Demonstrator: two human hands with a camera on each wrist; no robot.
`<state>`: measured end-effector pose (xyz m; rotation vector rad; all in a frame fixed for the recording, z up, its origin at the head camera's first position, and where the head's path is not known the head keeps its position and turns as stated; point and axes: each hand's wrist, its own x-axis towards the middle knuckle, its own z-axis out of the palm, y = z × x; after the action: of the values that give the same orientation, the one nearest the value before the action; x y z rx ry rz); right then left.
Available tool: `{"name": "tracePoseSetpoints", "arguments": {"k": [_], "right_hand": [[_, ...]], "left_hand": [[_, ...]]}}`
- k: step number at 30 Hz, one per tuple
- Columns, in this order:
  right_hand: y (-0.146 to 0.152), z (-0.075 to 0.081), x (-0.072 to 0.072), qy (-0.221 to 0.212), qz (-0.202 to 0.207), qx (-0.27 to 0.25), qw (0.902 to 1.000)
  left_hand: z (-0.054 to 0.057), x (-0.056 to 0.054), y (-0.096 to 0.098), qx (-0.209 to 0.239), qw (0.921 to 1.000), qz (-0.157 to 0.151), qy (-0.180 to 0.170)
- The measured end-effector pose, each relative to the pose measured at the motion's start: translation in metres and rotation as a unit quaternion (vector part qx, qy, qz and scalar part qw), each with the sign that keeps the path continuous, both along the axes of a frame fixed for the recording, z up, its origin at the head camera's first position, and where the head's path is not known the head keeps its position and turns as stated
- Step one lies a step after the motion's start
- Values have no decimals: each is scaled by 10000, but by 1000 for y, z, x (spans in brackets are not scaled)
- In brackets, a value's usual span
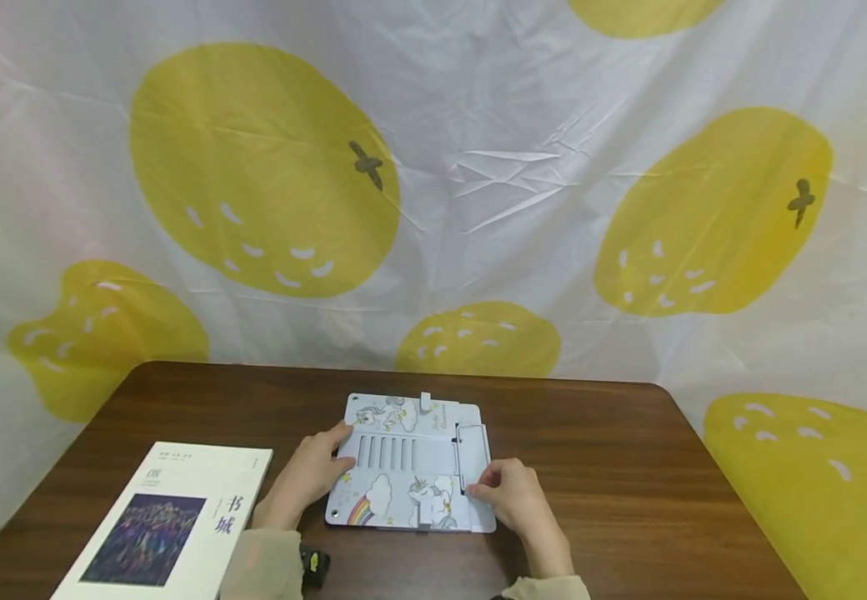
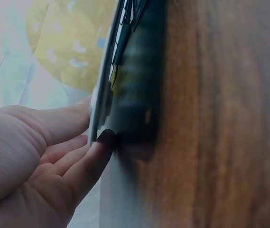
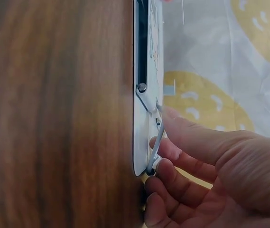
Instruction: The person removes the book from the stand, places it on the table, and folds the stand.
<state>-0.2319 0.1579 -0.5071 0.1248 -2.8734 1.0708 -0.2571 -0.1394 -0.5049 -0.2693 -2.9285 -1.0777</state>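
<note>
A folding book stand (image 1: 378, 497), white with unicorn, cloud and rainbow prints and a row of slots, lies on the table in the head view. My left hand (image 1: 308, 473) grips its left edge; the left wrist view shows the thumb on one face and fingers on the other. At the opposite edge my right hand (image 1: 518, 502) pinches a hinged wire frame (image 3: 156, 142) between thumb and fingers. That wire tilts away from the panel in the right wrist view. A small white tab (image 1: 425, 402) sticks out from the stand's far edge.
A white paperback book (image 1: 216, 471) with a dark picture lies left of my left forearm. Between my arms, a small black object (image 1: 315, 567) shows near the left sleeve. The brown wooden table (image 1: 628, 467) ends at a lemon-print curtain (image 1: 478, 208).
</note>
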Motion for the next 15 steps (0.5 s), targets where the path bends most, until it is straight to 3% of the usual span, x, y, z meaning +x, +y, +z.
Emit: {"name": "tracePoseSetpoints", "arguments": {"k": [7,15], "right_hand": [[-2,5,3,-1,124,-120,9999],[-1,27,7,348,192,-190,9990]], "left_hand": [[-1,-1,-4,-15,10000,12,89],[-1,-2,-1,140,9999,-31,64]]}}
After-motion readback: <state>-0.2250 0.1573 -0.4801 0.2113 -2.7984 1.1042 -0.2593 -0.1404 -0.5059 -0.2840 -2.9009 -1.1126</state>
